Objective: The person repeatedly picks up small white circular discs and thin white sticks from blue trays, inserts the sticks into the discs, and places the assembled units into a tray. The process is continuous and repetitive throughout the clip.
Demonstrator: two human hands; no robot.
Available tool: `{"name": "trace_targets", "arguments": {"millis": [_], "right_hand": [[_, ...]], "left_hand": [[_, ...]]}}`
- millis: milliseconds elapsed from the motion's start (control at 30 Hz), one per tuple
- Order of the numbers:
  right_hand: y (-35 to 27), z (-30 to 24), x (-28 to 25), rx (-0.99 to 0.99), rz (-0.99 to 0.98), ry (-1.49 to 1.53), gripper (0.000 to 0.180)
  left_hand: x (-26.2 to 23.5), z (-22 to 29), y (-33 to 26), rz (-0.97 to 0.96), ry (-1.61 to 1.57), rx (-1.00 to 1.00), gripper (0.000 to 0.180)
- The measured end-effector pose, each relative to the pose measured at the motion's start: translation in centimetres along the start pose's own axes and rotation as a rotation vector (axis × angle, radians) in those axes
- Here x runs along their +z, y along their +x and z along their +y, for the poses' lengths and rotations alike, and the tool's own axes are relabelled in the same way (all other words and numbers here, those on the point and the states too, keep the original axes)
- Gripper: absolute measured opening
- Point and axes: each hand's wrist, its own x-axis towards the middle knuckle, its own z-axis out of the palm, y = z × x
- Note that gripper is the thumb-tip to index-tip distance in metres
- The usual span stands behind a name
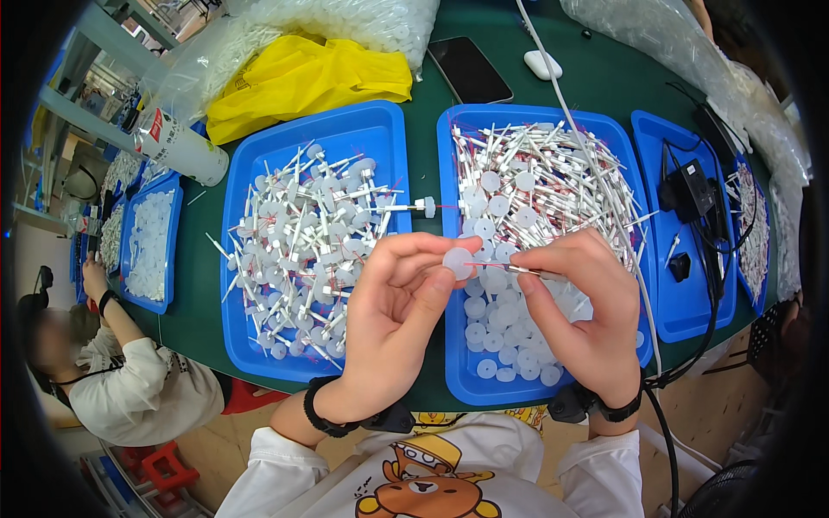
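Head view: above a blue tray (484,394), a white disc (456,262) is pinched by the left hand's (390,318) fingers, a seemingly tubular piece (519,269) by the right hand's (591,319); the red wire (490,265) is best kept straight.

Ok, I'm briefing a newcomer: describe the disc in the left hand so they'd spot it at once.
Start at the large blue tray just right of centre. Over its left edge, the left hand pinches a round, frosted-white disc. Unlike the loose discs below, it is held up, with a thin red wire running from it toward the right hand.
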Motion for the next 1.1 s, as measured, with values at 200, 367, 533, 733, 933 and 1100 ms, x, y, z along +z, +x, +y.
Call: {"name": "trace_targets", "arguments": {"millis": [200,367,533,733,933,1100], "right_hand": [[-0.01,0.08,-0.13,-0.036,0.003,-0.033,0.024],[0.05,0.13,-0.13,-0.062,0.027,-0.062,0.029],[0.05,0.27,-0.09,-0.091,0.061,-0.092,0.031],[0.04,0.28,-0.23,-0.109,0.044,-0.127,0.031],[0.11,-0.07,-0.18,-0.123,-0.008,-0.043,0.028],[0.03,-0.01,-0.31,-0.114,-0.003,-0.02,0.024]], "left_hand": [[0.01,-0.06,-0.02,-0.007,0.015,-0.01,0.025],[0.11,-0.08,0.01,0.005,0.021,-0.007,0.026],[0.12,-0.14,-0.1,-0.006,-0.024,-0.019,0.027],[0.32,0.07,-0.17,0.002,-0.005,-0.004,0.035],[0.26,-0.31,-0.14,-0.069,0.007,0.028,0.037],[0.17,-0.12,-0.2,-0.076,0.061,0.077,0.036]]}}
